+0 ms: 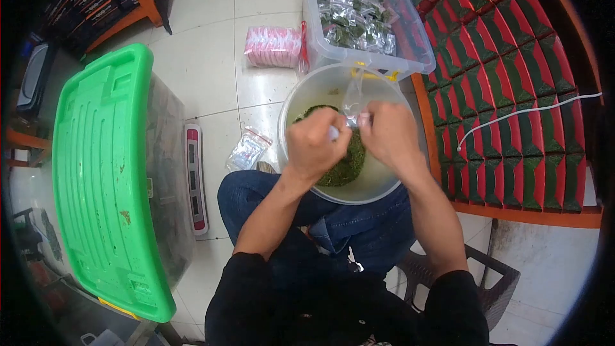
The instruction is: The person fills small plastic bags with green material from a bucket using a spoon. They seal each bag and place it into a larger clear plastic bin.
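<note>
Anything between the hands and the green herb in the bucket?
Nothing visible blocks the way: left hand and right hand, holding a clear bag, are over the open bucket, with the green herb below. They hide part of it, so directly underneath I can't tell.

Bright light glares off pale floor tiles as wide-lens distortion bows the green lid near blackened corners.
</note>
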Demonstrator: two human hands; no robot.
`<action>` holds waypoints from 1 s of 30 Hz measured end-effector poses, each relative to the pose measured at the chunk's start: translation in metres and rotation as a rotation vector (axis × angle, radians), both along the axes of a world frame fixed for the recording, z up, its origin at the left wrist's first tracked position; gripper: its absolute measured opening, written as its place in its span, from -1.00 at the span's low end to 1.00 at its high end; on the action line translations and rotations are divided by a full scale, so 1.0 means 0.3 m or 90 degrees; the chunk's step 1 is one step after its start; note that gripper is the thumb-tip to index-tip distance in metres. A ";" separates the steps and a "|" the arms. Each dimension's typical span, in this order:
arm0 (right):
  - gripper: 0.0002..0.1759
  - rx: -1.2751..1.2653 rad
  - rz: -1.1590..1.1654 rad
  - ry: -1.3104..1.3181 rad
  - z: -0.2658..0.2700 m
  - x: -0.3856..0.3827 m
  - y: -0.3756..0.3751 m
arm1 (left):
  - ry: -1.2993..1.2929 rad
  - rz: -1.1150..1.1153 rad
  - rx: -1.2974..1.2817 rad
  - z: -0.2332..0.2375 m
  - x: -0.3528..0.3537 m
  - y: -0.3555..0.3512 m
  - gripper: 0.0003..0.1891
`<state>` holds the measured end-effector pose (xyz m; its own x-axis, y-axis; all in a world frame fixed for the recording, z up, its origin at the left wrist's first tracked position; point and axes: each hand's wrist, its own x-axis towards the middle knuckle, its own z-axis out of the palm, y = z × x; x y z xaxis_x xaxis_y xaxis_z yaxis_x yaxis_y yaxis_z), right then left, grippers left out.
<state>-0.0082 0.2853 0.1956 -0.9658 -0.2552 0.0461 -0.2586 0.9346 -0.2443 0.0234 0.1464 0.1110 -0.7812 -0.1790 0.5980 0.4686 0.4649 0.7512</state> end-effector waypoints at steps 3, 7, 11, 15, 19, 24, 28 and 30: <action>-0.70 -0.042 0.070 -0.050 0.040 -0.043 0.009 | -0.066 0.014 0.043 0.065 -0.004 -0.066 -0.83; -0.65 -0.017 0.187 -0.181 0.076 -0.094 -0.004 | 0.057 -0.162 -0.034 0.079 -0.026 -0.129 -0.56; -0.58 -0.284 0.229 -0.415 -0.010 -0.235 0.034 | 0.081 -0.115 -0.020 0.042 -0.048 -0.192 -0.46; -0.64 -0.108 0.239 -0.397 -0.657 -0.332 0.073 | 0.062 -0.061 0.034 0.033 -0.059 -0.230 -0.37; -0.69 0.093 0.251 -0.273 -0.880 -0.278 -0.009 | 0.023 -0.088 0.107 0.001 -0.069 -0.230 -0.30; -0.68 0.131 0.144 -0.419 -0.785 -0.219 -0.087 | -0.021 -0.140 0.228 -0.008 -0.069 -0.222 -0.24; -0.71 -0.032 0.008 -0.457 -0.734 -0.089 -0.064 | -0.058 -0.160 0.339 -0.010 -0.067 -0.181 -0.26; -0.76 -0.128 0.309 -0.315 -0.702 -0.078 -0.045 | -0.063 -0.164 0.345 -0.018 -0.071 -0.168 -0.27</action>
<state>-0.0315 0.2717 -0.0149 -0.6655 -0.6931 -0.2769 -0.4472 0.6673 -0.5956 0.0022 0.0959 0.1055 -0.8871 -0.2354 0.3969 0.4311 -0.1158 0.8948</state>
